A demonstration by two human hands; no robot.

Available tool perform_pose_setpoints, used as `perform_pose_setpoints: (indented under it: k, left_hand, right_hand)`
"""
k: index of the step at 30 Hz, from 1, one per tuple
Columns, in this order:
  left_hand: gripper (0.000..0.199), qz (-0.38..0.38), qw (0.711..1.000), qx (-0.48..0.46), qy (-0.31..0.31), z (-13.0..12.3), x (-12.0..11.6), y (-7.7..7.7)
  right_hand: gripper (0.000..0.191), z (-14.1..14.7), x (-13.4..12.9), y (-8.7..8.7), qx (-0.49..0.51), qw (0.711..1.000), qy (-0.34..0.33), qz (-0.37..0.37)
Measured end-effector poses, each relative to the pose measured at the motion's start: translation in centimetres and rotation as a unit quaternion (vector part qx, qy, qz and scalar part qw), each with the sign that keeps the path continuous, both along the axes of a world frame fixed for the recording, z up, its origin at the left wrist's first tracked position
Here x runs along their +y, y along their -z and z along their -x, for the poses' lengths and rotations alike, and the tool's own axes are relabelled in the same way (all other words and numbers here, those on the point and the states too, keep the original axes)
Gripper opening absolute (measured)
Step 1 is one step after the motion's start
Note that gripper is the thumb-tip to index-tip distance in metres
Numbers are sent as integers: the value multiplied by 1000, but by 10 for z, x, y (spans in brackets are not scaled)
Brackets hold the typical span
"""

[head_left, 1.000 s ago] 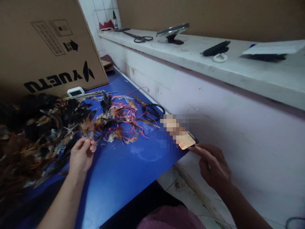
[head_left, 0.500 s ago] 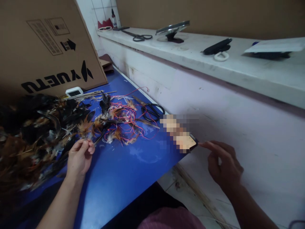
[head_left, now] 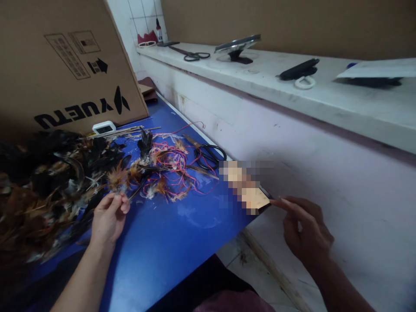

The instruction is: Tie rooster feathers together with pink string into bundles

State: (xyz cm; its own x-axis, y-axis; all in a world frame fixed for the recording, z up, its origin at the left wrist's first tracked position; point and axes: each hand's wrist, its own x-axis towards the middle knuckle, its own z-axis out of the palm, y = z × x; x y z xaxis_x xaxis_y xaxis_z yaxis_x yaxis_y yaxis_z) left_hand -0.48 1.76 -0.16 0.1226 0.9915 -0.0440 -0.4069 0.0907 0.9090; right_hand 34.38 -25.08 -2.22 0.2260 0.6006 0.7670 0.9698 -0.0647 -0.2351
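Reaching in over the blue tabletop [head_left: 169,234], both hands work just beyond its slanting near edge, with a lap in dark cloth [head_left: 208,284] below. The left hand [head_left: 108,219] is closed in a pinch at the base of a brown feather [head_left: 117,177], which fans out beyond the fingertips at the right border of the feather pile [head_left: 48,190]. The right hand [head_left: 308,227] grips no object; its index finger is extended to the outer edge of the phone [head_left: 264,201], its other fingers curled, beside the wall. The phone, partly pixelated, lies at the table's right corner. A broad stretch of blue surface separates the left hand from the phone, while the pile crowds the left hand's outer side.

Farther in, tangled pink thread [head_left: 172,158] with loose feathers spreads mid-table. Black-handled scissors [head_left: 211,157] lie between it and the wall-side edge. Thin sticks [head_left: 126,131] and a white display unit [head_left: 104,128] sit in front of the cardboard box [head_left: 74,73], which bounds the far left. Above the wall, the ledge [head_left: 266,71] carries a white ring [head_left: 304,82], a tilted round item on a stand [head_left: 238,44] and other scissors [head_left: 191,56].
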Motion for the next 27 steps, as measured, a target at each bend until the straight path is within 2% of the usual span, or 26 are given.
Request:
perform_pose_setpoints:
  k: [8,11,15,20,23,27]
  left_hand:
    - [28,-2,1000,2,5,0,0,2]
    - [27,0,1000,6,3,1,0,2]
    - [28,-1,1000,14,-2,1,0,1]
    - [27,-3,1000,17,7,0,0,0]
    - [28,-4,1000,15,5,1,1,1]
    - [27,-10,1000,16,10,2,2,3]
  right_hand:
    - [53,6,1,0,4,999,-32,29]
    - [50,4,10,-7,9,999,-29,29]
    - [57,-1,33,-21,6,998,-46,35]
    - [59,-10,53,-35,-9,994,-76,82]
    - [56,-12,49,-33,-5,994,-81,79]
    - [49,-8,28,-20,9,994,-83,78]
